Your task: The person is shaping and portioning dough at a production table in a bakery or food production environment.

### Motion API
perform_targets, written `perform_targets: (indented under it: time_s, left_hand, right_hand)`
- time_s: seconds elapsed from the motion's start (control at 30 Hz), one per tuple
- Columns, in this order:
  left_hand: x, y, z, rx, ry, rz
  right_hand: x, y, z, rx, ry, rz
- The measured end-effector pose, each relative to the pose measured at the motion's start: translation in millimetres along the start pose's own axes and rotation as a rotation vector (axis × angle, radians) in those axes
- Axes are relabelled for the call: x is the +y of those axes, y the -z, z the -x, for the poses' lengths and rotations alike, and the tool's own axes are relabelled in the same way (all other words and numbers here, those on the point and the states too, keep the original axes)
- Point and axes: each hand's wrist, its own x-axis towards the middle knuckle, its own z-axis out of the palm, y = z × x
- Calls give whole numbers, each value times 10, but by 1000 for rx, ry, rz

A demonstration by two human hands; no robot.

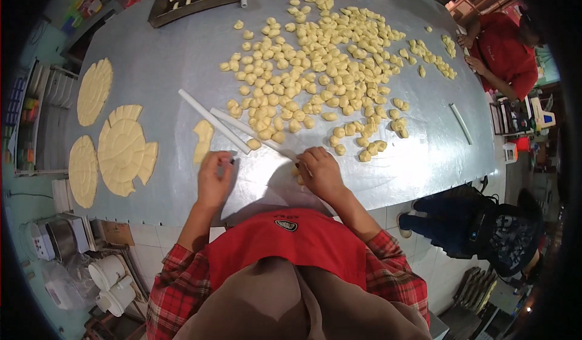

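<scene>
See the white rod (242,126) on the bench (424,122), slanting lengthwise forward-left from the nearer right hand (318,171), curled at its end, cannot tell whether clamped, with the left hand (216,177), grip loosely apart, beside the second rod (212,120).

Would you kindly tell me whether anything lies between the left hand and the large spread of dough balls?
Yes: a white rod ends near the left hand, and beyond it a second white rod slants before the dough balls.
</scene>
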Motion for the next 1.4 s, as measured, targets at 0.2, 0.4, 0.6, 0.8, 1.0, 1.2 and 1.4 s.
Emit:
perform_targets:
  time_s: [0.2,0.4,0.6,0.8,1.0,1.2,1.4]
  left_hand:
    - [-320,227,-150,83,-5,19]
    - [132,160,-492,-15,-269,67]
    - [118,57,-638,-117,-371,16]
    - [36,-264,-816,-480,-488,-468]
    - [20,-287,-811,-417,-371,-300]
    - [196,-412,-880,-509,-89,370]
    - [244,-682,-970,-95,-597,-236]
  right_hand:
    - [-203,-469,-362,-35,30,378]
    - [-573,-163,-438,-260,-457,27]
    - [-378,412,108,95,-612,-934]
    - [-522,217,710,391,-634,-1179]
    - [-622,22,1213,416,-748,-1274]
    - [-669,116,1248,632,-691,-1293]
    - [-627,301,1152,706,-589,-1297]
